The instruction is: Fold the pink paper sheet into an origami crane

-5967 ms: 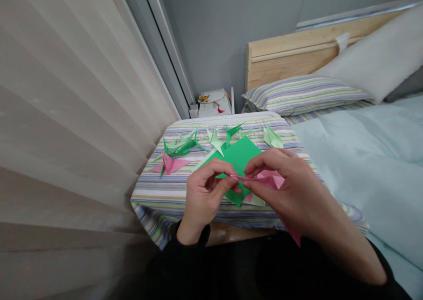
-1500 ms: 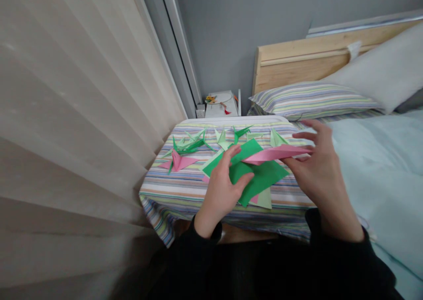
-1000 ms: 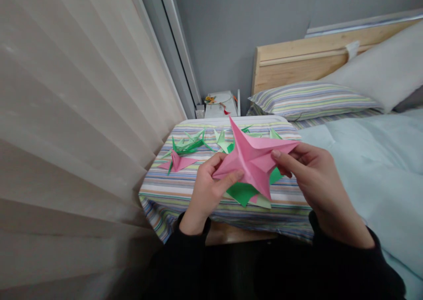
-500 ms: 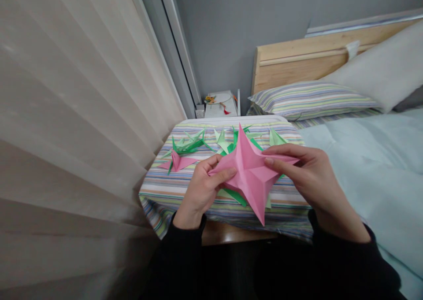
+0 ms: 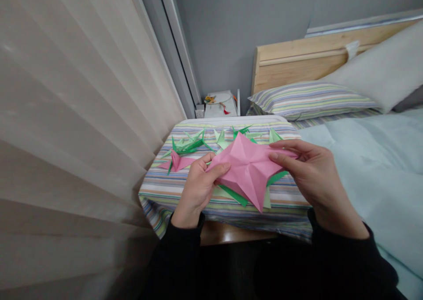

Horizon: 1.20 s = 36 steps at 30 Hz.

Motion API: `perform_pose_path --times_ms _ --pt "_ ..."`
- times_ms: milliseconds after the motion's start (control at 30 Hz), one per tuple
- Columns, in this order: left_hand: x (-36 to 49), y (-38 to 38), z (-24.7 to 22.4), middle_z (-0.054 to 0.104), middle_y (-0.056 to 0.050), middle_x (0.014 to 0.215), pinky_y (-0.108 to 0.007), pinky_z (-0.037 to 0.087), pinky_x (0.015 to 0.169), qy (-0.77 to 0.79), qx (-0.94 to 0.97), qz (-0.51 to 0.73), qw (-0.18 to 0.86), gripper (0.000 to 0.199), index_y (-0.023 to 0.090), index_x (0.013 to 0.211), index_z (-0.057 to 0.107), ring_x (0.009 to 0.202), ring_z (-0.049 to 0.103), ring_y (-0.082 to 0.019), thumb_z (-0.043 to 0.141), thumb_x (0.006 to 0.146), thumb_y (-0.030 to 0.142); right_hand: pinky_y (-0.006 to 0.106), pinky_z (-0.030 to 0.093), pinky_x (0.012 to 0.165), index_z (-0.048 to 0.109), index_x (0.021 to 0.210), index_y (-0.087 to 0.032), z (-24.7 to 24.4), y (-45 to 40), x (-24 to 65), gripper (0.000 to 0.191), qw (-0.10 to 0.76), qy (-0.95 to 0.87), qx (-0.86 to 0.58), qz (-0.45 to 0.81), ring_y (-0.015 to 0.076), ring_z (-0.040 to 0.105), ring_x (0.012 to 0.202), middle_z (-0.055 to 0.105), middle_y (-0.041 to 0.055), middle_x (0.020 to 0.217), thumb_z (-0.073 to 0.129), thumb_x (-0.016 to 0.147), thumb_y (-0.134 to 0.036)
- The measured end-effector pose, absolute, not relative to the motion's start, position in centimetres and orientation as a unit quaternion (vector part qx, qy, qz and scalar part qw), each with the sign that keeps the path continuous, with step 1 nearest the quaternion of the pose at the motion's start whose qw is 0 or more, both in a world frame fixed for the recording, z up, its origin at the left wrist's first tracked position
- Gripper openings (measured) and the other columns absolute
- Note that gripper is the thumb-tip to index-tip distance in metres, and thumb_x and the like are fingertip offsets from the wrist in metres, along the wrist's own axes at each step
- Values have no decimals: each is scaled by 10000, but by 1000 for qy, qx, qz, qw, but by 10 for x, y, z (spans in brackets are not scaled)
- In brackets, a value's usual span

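Striped cloth (image 5: 161, 187) covers counter (image 5: 238, 118), lower center frame; bed (image 5: 373, 159) at right. Left hand (image 5: 196, 185) nearly closed, thumb on top, pinching left corner of pink paper (image 5: 247, 165); right hand (image 5: 312, 168) pinches its right corner. Pink paper is spread star-like, center frame, over green sheet (image 5: 235, 196). Pink folded piece (image 5: 180, 162), green folded pieces (image 5: 190, 147) lie left of center.

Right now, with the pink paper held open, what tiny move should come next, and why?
Maybe ease the left hand and right hand gently toward each other: both grip the pink paper, which is spread out between them, and creases meet near its middle, so it would likely fold along those.
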<state>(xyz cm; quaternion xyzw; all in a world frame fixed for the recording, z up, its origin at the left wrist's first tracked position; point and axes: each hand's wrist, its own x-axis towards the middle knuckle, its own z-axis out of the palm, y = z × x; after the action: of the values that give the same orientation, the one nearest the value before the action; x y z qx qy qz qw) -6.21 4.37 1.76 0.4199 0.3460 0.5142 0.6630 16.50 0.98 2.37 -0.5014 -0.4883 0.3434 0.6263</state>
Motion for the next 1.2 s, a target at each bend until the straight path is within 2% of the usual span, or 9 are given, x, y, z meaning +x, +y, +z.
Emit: perform_pose_path --times_ms 133,200,400,500,667,800,933,1033,1200 --pt "-64 44 20 717 58 678 -225 565 552 341 431 537 640 643 234 1213 614 546 664 -132 957 671 286 296 594 673 830 896 -262 23 12 165 215 643 -452 -490 377 176 712 761 791 27 886 923 743 -382" --pt "-64 44 20 740 49 716 -242 596 595 322 429 546 644 687 261 1284 602 589 693 -143 948 691 293 274 588 621 820 916 -240 23 13 165 267 641 -435 -476 417 153 689 698 771 24 849 920 739 -413" --pt "-63 46 19 784 3 812 -212 599 610 288 405 570 654 424 207 1047 758 633 708 -118 960 678 264 251 591 524 740 1235 -225 25 10 164 493 551 -510 -497 436 147 676 613 729 1 767 820 842 -512" --pt "-63 46 20 788 4 813 -197 604 616 276 382 581 664 391 202 993 788 639 710 -105 976 656 260 231 554 453 689 1277 -220 27 8 162 511 545 -526 -481 442 153 679 557 713 -14 712 821 853 -472" --pt "-66 47 20 804 3 833 -197 617 609 268 342 571 697 423 202 975 804 648 720 -112 1006 609 268 253 616 574 669 1269 -280 29 6 158 499 612 -484 -394 485 137 717 586 755 -29 804 872 820 -356" --pt "-65 47 16 793 -1 832 -196 612 629 265 340 543 721 418 180 974 805 654 710 -105 1004 624 293 257 614 609 746 1177 -288 28 3 153 368 602 -482 -363 522 127 712 609 750 -26 818 864 834 -350" --pt "-61 45 12 755 3 804 -201 573 637 257 365 517 730 380 179 963 793 641 658 -95 972 684 364 243 579 565 771 1013 -253 29 3 145 278 593 -464 -357 553 118 665 588 734 -18 775 875 805 -406" --pt "-60 42 12 761 -9 843 -228 559 651 262 382 512 724 500 197 1060 782 656 650 -116 978 659 420 228 547 526 758 912 -226 30 5 140 299 594 -444 -364 563 109 632 561 721 -17 732 908 747 -424" --pt "-62 37 20 780 -16 1020 -216 563 672 243 381 509 733 702 245 1196 744 773 705 -140 1027 556 301 185 376 393 748 893 -214 34 6 139 341 609 -396 -386 568 56 453 384 597 -75 523 956 666 -359"
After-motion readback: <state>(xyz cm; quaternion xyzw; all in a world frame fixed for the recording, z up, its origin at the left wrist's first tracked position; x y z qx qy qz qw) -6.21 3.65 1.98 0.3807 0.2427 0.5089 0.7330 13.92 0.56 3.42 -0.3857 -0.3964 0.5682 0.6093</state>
